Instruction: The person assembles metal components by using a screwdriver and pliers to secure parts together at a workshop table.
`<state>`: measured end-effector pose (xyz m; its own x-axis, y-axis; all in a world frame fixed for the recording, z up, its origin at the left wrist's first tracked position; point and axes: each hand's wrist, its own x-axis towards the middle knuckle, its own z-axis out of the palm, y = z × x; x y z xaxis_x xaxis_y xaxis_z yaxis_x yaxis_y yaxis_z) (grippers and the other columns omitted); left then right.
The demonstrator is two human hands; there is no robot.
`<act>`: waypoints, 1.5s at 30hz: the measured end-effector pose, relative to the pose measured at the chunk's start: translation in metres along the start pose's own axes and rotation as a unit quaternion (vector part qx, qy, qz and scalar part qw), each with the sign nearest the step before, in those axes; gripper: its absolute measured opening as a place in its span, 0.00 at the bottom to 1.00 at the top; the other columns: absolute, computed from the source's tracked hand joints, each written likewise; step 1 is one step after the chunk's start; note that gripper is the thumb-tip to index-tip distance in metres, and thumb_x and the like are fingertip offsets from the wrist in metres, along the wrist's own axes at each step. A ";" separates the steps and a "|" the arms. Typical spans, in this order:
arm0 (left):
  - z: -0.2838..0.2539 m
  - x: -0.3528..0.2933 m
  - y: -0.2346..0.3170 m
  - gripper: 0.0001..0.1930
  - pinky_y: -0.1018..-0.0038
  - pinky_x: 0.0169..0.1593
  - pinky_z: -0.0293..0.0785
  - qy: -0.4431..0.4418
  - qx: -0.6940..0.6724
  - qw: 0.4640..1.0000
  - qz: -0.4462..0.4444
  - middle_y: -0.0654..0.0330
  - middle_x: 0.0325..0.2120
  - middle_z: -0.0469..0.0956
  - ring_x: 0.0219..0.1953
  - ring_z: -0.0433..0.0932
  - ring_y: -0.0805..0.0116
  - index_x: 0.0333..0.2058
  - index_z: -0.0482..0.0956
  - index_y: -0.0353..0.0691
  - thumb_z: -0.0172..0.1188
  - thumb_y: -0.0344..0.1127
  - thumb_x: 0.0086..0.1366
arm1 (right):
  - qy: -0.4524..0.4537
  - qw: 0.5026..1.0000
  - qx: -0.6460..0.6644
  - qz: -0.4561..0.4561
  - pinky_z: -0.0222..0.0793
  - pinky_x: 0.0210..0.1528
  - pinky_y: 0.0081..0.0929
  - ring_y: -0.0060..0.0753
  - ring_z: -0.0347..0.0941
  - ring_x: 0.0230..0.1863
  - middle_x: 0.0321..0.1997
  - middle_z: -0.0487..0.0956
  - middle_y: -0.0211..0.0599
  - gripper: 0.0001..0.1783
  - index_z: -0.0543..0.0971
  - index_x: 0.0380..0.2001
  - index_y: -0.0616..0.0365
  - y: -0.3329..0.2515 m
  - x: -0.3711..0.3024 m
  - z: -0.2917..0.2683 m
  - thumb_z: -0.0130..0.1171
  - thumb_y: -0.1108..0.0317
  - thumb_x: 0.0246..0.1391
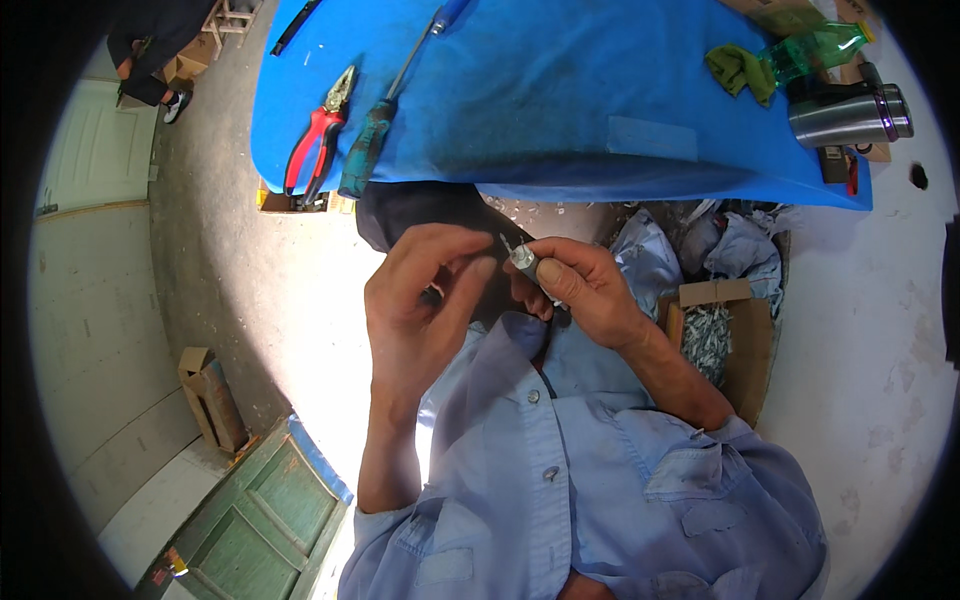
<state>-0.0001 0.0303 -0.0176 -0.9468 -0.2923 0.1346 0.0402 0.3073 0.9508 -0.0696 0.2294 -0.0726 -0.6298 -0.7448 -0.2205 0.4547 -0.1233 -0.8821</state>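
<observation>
Above my lap, my right hand (585,285) grips a small grey cylindrical part (523,260) between thumb and fingers. Its pale metallic end faces up and left, and thin prongs or wires stick out of it. Just left of that part is my left hand (425,275), its thumb and forefinger bent toward the prongs with a small gap between the tips. Nothing shows between those two tips; the other fingers are partly hidden behind them. On the blue-covered table ahead lie red-and-black pliers (322,140) and a teal-handled screwdriver (372,145).
The blue table's (520,100) near edge runs just beyond my hands. A steel flask (850,115), a green bottle (815,50) and a green cloth (740,72) stand at its right. Right of me, a cardboard box (745,365) holds many small metal pieces. Someone (150,50) is at far left.
</observation>
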 end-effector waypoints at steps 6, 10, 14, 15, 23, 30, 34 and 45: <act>0.004 -0.007 0.003 0.14 0.80 0.29 0.73 -0.035 0.096 0.993 0.051 0.58 0.37 0.83 0.31 0.80 0.76 0.43 0.87 0.36 0.70 0.18 0.59 | -0.015 1.000 0.023 0.008 0.73 0.35 0.18 0.17 0.77 0.34 0.38 0.83 0.34 0.18 0.79 0.53 0.64 -0.004 0.005 0.000 0.52 0.60 0.74; 0.005 -0.007 -0.002 0.12 0.74 0.32 0.78 -0.034 0.132 0.989 0.063 0.57 0.35 0.82 0.32 0.84 0.67 0.41 0.87 0.37 0.71 0.19 0.58 | -0.006 1.000 -0.010 0.026 0.73 0.34 0.18 0.17 0.77 0.33 0.36 0.83 0.33 0.18 0.79 0.52 0.64 -0.006 0.005 0.003 0.53 0.60 0.74; 0.004 -0.006 -0.004 0.10 0.75 0.31 0.77 -0.048 0.173 0.979 0.094 0.56 0.35 0.82 0.31 0.83 0.68 0.41 0.86 0.36 0.68 0.19 0.61 | -0.030 0.999 -0.014 0.023 0.74 0.34 0.17 0.16 0.77 0.32 0.34 0.83 0.31 0.18 0.79 0.51 0.64 -0.006 0.005 -0.001 0.54 0.59 0.73; 0.004 -0.006 -0.005 0.09 0.74 0.31 0.78 -0.050 0.183 0.976 0.106 0.56 0.35 0.82 0.31 0.84 0.66 0.41 0.86 0.36 0.68 0.19 0.61 | -0.027 0.999 -0.019 0.027 0.73 0.33 0.17 0.16 0.77 0.32 0.33 0.82 0.31 0.18 0.79 0.51 0.64 -0.006 0.005 -0.001 0.55 0.59 0.73; 0.010 -0.005 -0.004 0.09 0.68 0.30 0.78 -0.056 0.218 0.967 0.121 0.56 0.33 0.79 0.30 0.83 0.59 0.38 0.81 0.36 0.65 0.18 0.59 | -0.015 0.998 -0.043 0.050 0.70 0.30 0.17 0.15 0.74 0.29 0.29 0.80 0.29 0.18 0.80 0.49 0.65 -0.010 0.004 0.002 0.55 0.59 0.72; 0.011 -0.008 -0.007 0.09 0.71 0.26 0.76 -0.044 0.232 0.961 0.147 0.53 0.33 0.78 0.26 0.81 0.64 0.38 0.79 0.32 0.63 0.16 0.60 | -0.020 0.996 -0.073 0.039 0.69 0.29 0.18 0.15 0.73 0.27 0.26 0.79 0.29 0.17 0.81 0.48 0.65 -0.017 0.004 0.003 0.55 0.60 0.72; 0.013 -0.009 -0.007 0.10 0.70 0.26 0.77 -0.028 0.226 0.959 0.166 0.53 0.32 0.77 0.27 0.81 0.62 0.37 0.78 0.32 0.64 0.15 0.58 | -0.018 0.995 -0.095 0.022 0.68 0.29 0.18 0.15 0.72 0.27 0.26 0.79 0.29 0.17 0.81 0.49 0.66 -0.020 0.003 0.005 0.55 0.61 0.72; 0.007 -0.007 -0.004 0.08 0.73 0.28 0.80 -0.062 0.214 0.968 0.119 0.54 0.33 0.79 0.27 0.83 0.65 0.39 0.80 0.32 0.65 0.17 0.62 | -0.018 0.996 -0.089 0.024 0.66 0.29 0.19 0.14 0.69 0.26 0.25 0.77 0.26 0.15 0.80 0.48 0.67 -0.021 0.001 0.004 0.54 0.64 0.72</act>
<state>0.0047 0.0371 -0.0246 -0.9592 -0.0642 0.2752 0.1508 0.7071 0.6908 -0.0769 0.2287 -0.0524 -0.5858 -0.7704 -0.2517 0.3631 0.0282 -0.9313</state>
